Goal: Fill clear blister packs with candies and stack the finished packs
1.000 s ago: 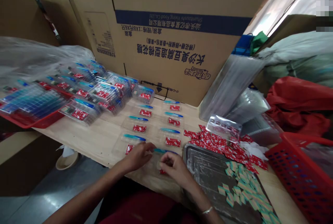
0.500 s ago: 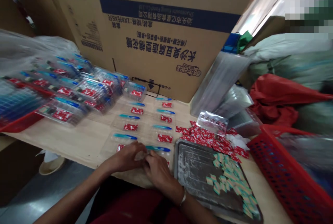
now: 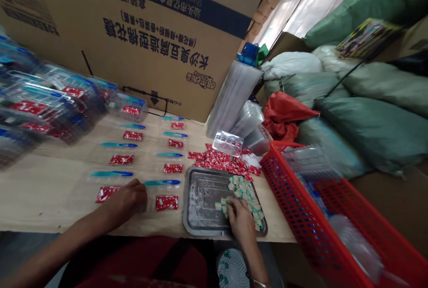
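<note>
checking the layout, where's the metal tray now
In the head view, the metal tray lies on the wooden table, under the right hand, just left of the red basket.

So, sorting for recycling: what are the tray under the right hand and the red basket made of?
The tray looks like scratched sheet metal: grey sheen, pressed rim. The red basket looks like moulded plastic: glossy, evenly gridded holes.

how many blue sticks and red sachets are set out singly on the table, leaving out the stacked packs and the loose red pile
blue sticks: 7
red sachets: 7
total: 14
</note>
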A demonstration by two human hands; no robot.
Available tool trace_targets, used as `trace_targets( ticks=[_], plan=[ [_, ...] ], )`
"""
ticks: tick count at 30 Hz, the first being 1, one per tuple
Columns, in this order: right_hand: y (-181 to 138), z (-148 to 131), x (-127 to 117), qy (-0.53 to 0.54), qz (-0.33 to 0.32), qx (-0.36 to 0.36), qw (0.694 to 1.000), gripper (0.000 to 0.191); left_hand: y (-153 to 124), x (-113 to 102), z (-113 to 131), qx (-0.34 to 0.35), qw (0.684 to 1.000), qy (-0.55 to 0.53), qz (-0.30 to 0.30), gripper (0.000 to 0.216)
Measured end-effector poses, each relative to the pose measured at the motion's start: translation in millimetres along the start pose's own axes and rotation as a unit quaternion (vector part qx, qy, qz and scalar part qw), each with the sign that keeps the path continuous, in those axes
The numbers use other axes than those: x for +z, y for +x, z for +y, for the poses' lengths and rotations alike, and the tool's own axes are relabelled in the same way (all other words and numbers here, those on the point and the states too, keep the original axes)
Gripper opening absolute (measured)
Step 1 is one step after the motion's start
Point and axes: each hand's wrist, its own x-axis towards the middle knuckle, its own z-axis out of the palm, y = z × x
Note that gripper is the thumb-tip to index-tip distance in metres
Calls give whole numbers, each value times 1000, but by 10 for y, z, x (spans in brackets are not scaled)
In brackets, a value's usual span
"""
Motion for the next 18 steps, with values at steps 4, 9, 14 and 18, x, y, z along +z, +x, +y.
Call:
trace_targets(
  ticks=[4, 9, 14, 18],
  plan=[
    [17, -121, -6, 57, 3, -19, 998, 23, -50, 24, 31, -13, 999, 33, 28, 27],
    [62, -141, -132, 84, -16, -35, 996, 21, 58, -38, 138, -44, 997, 31, 58, 23],
    [150, -253, -102, 69, -41, -79, 994, 21, 750, 145, 663, 68, 998, -4, 10, 23],
    [215, -377, -35, 21, -87, -113, 990, 17, 1220, 536, 1009, 78, 993, -87, -28, 13]
  ],
)
